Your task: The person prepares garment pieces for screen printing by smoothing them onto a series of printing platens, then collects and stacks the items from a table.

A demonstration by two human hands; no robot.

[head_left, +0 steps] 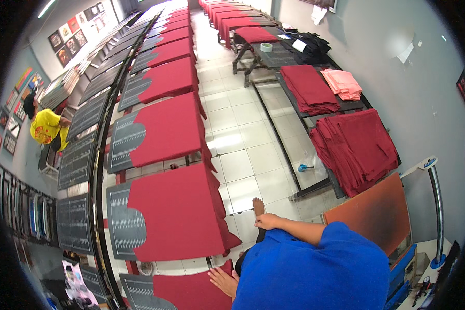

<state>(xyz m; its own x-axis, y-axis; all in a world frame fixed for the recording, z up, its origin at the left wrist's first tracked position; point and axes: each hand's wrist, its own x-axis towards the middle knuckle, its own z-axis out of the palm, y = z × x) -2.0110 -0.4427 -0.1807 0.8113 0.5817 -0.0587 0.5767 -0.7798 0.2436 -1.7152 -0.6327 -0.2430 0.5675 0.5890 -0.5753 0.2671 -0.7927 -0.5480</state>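
My left hand (223, 281) lies flat with its fingers spread on the nearest dark red fabric panel (191, 292), at its right edge. That panel, with a curved cut-out at its left end, lies over a grey printing board (139, 292). Out in front of my blue-shirted body, my right hand (267, 221) is curled closed above the floor, beside my bare foot (258, 205). Whatever it may hold is hidden. Just beyond my left hand, another dark red panel (178, 217) covers the following board and hangs over its right edge.
Similar covered boards run far back in a row, along a black rail (101, 170). On the right, a rack holds folded dark red fabric (354, 144) and pink fabric (342, 84). A brown board (372, 212) leans near me. Someone in yellow (46, 126) sits at the left.
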